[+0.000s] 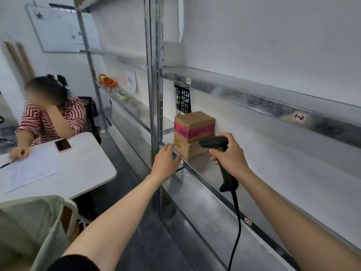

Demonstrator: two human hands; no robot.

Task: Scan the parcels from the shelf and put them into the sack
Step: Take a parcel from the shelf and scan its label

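Two parcels (194,124); shelf label (299,116) "1-2"

Metal shelf (201,167), stacked parcels (195,124), seemingly two

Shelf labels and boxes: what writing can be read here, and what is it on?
"1-2": white tag on the upper shelf rail.
"1-1": small tag on the same rail, barely legible.
Lower rail tag: blurred.
Pink tape on the top box: print blurred.
Whiteboard: too small.
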